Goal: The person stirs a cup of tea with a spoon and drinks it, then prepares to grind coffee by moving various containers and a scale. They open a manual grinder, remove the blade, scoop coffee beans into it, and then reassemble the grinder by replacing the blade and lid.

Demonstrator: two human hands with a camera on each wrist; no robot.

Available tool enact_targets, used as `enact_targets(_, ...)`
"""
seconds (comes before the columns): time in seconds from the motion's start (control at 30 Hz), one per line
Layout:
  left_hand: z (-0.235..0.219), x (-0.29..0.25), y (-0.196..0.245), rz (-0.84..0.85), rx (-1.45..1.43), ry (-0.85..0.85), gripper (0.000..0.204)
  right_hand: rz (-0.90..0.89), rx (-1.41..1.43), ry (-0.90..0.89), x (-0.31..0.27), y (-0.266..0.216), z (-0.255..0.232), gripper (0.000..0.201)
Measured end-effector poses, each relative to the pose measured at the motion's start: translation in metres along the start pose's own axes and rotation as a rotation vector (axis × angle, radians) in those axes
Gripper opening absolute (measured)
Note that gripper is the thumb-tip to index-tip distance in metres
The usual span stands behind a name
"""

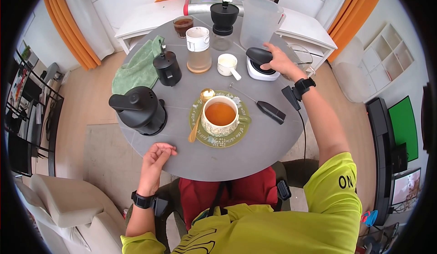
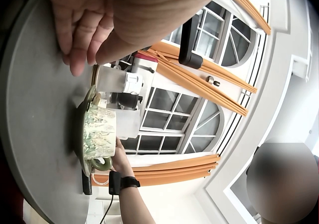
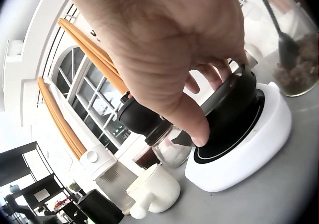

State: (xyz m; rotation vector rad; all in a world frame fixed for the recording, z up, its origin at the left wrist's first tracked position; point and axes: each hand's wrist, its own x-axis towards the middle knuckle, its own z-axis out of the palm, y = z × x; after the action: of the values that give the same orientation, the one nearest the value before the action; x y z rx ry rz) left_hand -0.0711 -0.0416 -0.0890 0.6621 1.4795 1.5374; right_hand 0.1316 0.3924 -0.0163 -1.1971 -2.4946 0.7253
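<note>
My right hand grips a smooth black rounded piece, shaped like a shallow bowl or lid. Thumb on the near side and fingers on the far side, it holds the piece tilted over a white round base with a flat black top. Beside the base stands a small white jug with a stub handle. My left hand is at the table's near left edge, fingers loosely bent and holding nothing. Nearest to it are a patterned cup of brown liquid on a green saucer, and a golden spoon.
A black appliance stands at the left, with a black canister and green cloth behind. Farther back are a white-topped bottle, a glass of dark liquid, a grinder and a translucent pitcher. A handheld frother lies right of the cup.
</note>
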Motion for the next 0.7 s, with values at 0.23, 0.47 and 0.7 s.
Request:
enact_targets(0.23, 0.000, 0.001, 0.001, -0.004, 0.010, -0.003, 0.012, -0.313, -0.156, 0.184, 0.000, 0.004, -0.025, 0.072)
enact_targets(0.47, 0.002, 0.000, 0.004, -0.006, 0.010, 0.003, 0.012, -0.013, -0.499, 0.422, -0.015, 0.043, -0.110, 0.032)
enact_targets(0.7, 0.004, 0.000, 0.005, -0.002, 0.008, 0.010, 0.012, 0.135, -0.438, 0.297, -0.043, 0.057, -0.092, 0.034)
